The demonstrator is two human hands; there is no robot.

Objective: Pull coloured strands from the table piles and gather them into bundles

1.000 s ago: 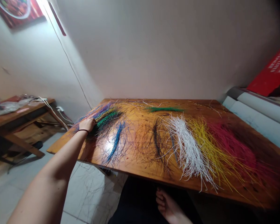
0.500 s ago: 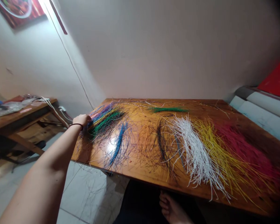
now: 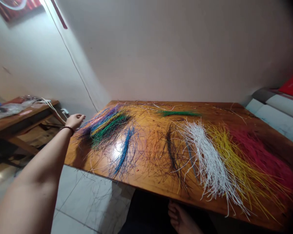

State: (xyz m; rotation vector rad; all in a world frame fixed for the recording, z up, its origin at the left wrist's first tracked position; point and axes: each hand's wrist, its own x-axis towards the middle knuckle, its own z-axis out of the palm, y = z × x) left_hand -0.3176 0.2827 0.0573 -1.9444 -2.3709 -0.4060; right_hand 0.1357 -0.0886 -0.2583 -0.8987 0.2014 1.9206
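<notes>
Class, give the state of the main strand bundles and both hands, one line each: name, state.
Left hand, near the multicoloured strands, fingers loosely open
Right hand, low, fingers curled
Multicoloured strands, lying in side-by-side colour bands
Blue strands, narrow, slightly curved bundle
Black strands, sparse, loose
Back green strands, narrow bundle
White strands, loose, ends splayed
Yellow strands, loose, ends splayed
Magenta-red strands, loose, spread

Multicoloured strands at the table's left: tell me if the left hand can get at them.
Likely yes: the left hand is close beside the multicoloured strands, with nothing visible between.
</notes>
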